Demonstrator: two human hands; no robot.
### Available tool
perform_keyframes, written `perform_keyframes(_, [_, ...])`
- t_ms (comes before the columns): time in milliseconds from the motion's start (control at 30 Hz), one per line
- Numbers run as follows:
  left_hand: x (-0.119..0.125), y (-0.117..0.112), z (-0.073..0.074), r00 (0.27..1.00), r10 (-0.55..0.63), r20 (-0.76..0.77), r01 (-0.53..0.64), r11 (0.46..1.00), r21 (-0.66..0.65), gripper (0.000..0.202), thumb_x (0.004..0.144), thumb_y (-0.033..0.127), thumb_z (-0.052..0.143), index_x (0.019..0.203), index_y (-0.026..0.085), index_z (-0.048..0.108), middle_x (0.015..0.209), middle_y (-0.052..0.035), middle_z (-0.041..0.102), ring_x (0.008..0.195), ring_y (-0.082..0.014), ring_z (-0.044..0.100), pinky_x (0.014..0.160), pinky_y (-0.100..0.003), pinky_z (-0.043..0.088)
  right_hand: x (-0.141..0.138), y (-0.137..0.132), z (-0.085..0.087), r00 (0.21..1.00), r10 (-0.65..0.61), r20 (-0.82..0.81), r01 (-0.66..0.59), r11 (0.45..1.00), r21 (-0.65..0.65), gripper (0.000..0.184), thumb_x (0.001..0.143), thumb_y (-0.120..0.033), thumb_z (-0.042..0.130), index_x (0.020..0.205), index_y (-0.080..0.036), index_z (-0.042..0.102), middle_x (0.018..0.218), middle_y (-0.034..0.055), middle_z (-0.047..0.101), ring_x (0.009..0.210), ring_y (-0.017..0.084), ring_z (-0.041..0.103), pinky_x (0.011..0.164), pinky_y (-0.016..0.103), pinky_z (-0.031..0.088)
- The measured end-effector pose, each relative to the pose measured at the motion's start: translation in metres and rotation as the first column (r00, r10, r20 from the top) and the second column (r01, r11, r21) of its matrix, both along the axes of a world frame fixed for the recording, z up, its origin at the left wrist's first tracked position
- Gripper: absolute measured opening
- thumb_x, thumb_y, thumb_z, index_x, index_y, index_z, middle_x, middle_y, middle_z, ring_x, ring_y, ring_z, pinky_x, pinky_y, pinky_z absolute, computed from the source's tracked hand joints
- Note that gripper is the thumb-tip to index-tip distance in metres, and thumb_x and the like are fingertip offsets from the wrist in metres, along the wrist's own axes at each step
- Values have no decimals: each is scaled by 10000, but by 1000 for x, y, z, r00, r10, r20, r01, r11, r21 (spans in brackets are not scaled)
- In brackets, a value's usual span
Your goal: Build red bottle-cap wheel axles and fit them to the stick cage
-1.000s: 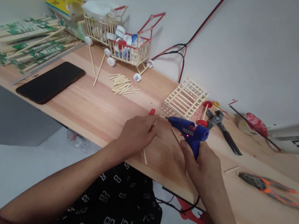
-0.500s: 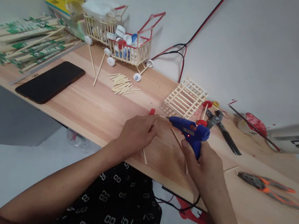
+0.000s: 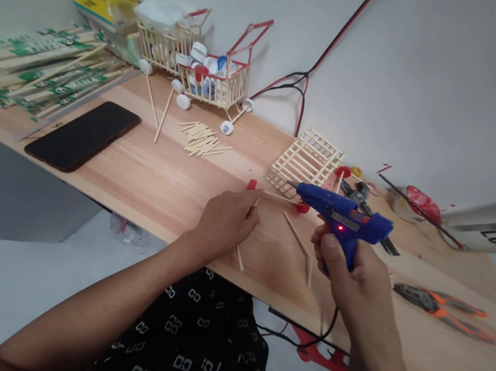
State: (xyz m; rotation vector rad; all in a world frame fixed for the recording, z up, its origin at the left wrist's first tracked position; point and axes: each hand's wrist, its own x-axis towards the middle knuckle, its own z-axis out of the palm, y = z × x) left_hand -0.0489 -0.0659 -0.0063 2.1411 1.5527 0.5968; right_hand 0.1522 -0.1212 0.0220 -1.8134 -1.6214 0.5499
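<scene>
My right hand [image 3: 352,274] is wrapped round the grip of a blue hot glue gun [image 3: 342,218], its red light on and its nozzle pointing left, lifted above the table. My left hand [image 3: 225,220] rests on the wooden table [image 3: 158,176] with its fingers pinched on a thin wooden stick [image 3: 247,227]. Beside that hand lie a small red cap [image 3: 253,184] and another stick [image 3: 281,198] ending at a red cap [image 3: 303,207]. A stick-built grid panel [image 3: 306,162] lies just beyond the gun's nozzle.
A black phone [image 3: 84,134], wrapped chopstick packs [image 3: 33,68], a stick cart with bottle caps [image 3: 209,76], a pile of short sticks [image 3: 203,139], black pliers [image 3: 364,203], orange-handled pliers [image 3: 445,305], loose sticks [image 3: 300,242] and wall cables [image 3: 317,63].
My right hand has drawn the glue gun to the right and up, away from the stick at my left hand. The left hand has stayed where it was.
</scene>
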Motion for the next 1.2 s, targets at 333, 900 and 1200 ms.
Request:
perform_keyframes(333, [1,0,1,1000,9,4,-9,1000,2,416,859,188,440,1250,214,581,945,-51,719,767,-196,630,735,-309,477,16,-13,-2,970,92,224,-139,970,202,346,899,-405,465,1137,-168,549,994,89,607,876,216,586,767,349,467])
perform_keyframes(900, [0,0,0,1000,18,11,-18,1000,13,438,874,208,442,1296,181,558,955,-69,726,827,-203,641,803,-338,489,0,9,-11,991,75,108,-72,997,-32,442,886,-570,428,910,-171,615,694,39,662,602,184,606,568,293,450])
perform_keyframes(1200, [0,0,-1,1000,10,6,-10,1000,10,439,876,212,436,1298,185,554,974,-72,723,830,-211,641,786,-340,487,-2,11,-9,980,32,194,-32,999,-7,434,874,-580,425,750,-190,571,573,18,600,527,172,561,503,274,400])
